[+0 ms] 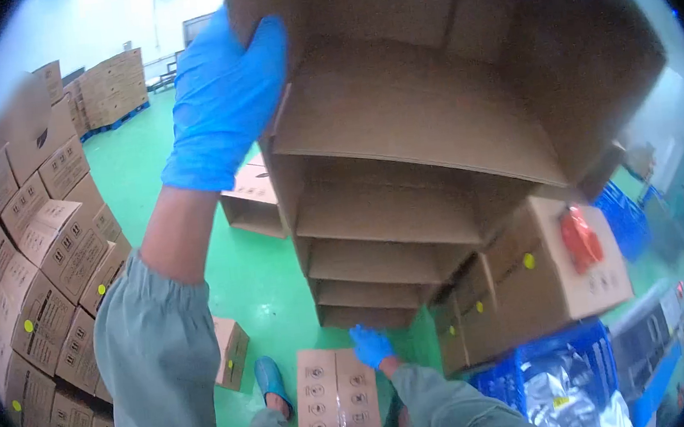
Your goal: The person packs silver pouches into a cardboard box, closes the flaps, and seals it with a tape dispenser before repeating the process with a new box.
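Note:
My left hand (227, 93), in a blue glove, grips the left edge of the topmost open cardboard box (413, 99), at the upper middle of the view. More open, empty-looking boxes (387, 209) stand below it in a column. My right hand (371, 346), also gloved in blue, is low in the middle, at the upper right corner of a closed, taped carton (338, 399) near my feet. Its fingers look extended, and nothing shows in them.
Stacked cartons (47, 316) with yellow dots line the left. Cartons (529, 270), one with a red item (581, 240) on it, stand right of the column. A blue crate (570, 356) holds silver bags. A small carton (230, 352) lies near my foot.

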`<state>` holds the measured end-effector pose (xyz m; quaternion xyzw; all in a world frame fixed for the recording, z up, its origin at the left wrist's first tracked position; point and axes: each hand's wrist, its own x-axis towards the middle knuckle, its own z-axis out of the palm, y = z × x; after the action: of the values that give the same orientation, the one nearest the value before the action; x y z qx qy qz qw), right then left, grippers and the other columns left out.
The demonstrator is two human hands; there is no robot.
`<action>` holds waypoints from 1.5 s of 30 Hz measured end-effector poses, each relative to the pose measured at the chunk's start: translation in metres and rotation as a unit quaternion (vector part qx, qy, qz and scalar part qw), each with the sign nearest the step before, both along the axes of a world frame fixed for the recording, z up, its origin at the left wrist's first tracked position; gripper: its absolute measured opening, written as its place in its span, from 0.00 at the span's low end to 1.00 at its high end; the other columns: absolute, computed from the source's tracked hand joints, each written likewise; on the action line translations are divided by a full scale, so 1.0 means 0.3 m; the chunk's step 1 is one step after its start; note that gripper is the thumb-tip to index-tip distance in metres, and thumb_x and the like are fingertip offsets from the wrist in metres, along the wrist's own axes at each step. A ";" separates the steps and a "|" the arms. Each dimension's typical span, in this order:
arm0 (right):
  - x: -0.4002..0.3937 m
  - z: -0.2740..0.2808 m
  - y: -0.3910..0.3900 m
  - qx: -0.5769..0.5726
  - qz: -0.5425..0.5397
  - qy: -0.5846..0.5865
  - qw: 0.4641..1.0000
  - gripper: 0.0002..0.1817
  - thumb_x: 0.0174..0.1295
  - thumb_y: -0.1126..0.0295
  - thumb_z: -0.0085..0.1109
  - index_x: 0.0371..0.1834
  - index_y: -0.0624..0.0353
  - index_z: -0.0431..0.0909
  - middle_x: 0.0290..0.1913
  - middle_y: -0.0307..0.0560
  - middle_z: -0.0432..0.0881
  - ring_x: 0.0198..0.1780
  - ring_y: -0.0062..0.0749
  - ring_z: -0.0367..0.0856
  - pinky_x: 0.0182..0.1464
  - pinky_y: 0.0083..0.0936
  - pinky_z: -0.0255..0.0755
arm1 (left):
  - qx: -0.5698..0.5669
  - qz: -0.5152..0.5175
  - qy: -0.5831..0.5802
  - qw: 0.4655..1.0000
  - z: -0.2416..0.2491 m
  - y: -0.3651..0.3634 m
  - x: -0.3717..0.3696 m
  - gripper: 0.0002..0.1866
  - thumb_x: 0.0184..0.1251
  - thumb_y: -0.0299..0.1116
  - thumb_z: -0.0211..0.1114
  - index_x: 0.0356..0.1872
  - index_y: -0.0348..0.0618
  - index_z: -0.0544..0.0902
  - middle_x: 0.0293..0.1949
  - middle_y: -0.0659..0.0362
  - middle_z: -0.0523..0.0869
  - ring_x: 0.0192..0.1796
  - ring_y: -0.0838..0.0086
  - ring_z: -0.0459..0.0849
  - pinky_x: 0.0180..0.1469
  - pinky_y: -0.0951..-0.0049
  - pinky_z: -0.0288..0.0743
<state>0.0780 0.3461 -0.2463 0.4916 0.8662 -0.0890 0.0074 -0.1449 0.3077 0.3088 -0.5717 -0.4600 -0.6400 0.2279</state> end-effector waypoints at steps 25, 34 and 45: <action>1.498 0.932 -1.755 0.302 -0.507 0.533 0.606 0.18 0.68 0.70 0.53 0.59 0.66 0.76 0.55 0.53 0.82 0.58 0.35 0.78 0.60 0.29 0.70 | -0.462 -0.067 -0.235 0.853 -1.017 -1.076 -0.134 0.24 0.66 0.41 0.63 0.49 0.24 0.79 0.44 0.46 0.85 0.40 0.64 0.81 0.44 0.62 0.77; 2.228 0.666 -1.901 0.208 -0.732 0.343 0.550 0.41 0.57 0.50 0.67 0.64 0.74 0.69 0.62 0.64 0.74 0.64 0.49 0.73 0.64 0.36 0.66 | -0.617 0.023 -0.018 0.786 -1.600 -0.900 -0.231 0.19 0.59 0.39 0.63 0.37 0.26 0.81 0.37 0.38 0.85 0.41 0.48 0.84 0.45 0.55 0.75; 1.973 0.771 -1.830 -0.031 -0.538 0.706 0.459 0.23 0.62 0.65 0.62 0.60 0.63 0.75 0.53 0.45 0.82 0.53 0.34 0.81 0.58 0.33 0.74 | -0.720 0.021 0.119 0.683 -1.489 -1.185 -0.087 0.20 0.58 0.42 0.65 0.40 0.31 0.83 0.41 0.36 0.84 0.45 0.42 0.82 0.48 0.51 0.76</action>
<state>0.6699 -0.2030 -0.0151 0.6290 0.1357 -0.4190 -0.6407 -0.1710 -0.0477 -0.1380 -0.6209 -0.7603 -0.0337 -0.1877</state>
